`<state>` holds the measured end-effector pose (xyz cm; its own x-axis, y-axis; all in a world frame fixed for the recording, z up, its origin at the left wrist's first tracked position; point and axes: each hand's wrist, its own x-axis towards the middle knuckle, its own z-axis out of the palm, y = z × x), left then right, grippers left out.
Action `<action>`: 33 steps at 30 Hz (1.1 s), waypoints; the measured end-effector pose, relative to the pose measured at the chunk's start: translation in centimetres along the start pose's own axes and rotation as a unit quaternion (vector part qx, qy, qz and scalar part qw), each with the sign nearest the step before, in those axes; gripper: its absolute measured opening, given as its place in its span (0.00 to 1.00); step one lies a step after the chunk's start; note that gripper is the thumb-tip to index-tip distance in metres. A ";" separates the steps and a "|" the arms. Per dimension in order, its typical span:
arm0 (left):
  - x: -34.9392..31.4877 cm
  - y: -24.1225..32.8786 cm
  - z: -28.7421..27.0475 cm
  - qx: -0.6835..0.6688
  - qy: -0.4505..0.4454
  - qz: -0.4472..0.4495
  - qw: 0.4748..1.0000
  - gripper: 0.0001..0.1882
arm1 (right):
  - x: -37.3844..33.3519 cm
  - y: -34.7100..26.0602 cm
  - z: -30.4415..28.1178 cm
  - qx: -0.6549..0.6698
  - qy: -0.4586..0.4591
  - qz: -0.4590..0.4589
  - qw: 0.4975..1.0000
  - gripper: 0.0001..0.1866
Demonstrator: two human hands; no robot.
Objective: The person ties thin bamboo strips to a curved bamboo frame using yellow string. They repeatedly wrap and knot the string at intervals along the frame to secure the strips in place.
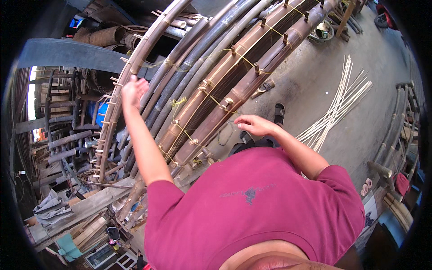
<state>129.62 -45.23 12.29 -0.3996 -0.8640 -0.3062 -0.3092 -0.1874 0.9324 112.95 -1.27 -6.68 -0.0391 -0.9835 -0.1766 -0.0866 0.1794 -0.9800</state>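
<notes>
My left hand [135,92] is stretched out with its fingers apart, right beside a long brown bamboo pole [118,96] with short light pegs sticking out along its side. I cannot tell whether the hand touches the pole. In front of my body my right hand [254,124] hovers with loosely extended fingers, holding nothing. Nearest to it lies a thick dark bamboo pole [243,87], fitted with wooden pegs. A parallel brown bamboo pole [198,105] runs beside it, and yellow cord [245,58] ties across the two.
Several grey and dark poles [191,67] lie between my hands. On the concrete floor at the right are thin pale sticks [335,105] in a crossed bundle. A basket [321,33] stands farther off. Planks, cloth [51,207] and a wooden rack [60,99] crowd the left.
</notes>
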 end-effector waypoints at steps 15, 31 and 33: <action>-10.9 -22.3 16.4 0.303 0.080 0.378 0.871 0.22 | 16.5 -18.7 3.9 -0.417 -0.240 -0.087 0.872 0.45; -13.5 -15.5 17.8 0.304 0.069 0.170 0.935 0.13 | 3.3 -3.7 1.4 -0.270 -0.057 -0.240 0.931 0.21; -12.7 -10.9 18.3 0.107 0.045 0.258 0.959 0.12 | 3.9 -5.3 2.5 -0.208 -0.053 -0.158 0.964 0.21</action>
<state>122.26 -23.61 2.52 -0.4741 -0.8546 0.2119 -0.2644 0.3677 0.8916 115.74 -6.09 -2.44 0.1537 -0.9836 0.0943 -0.4705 -0.1568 -0.8684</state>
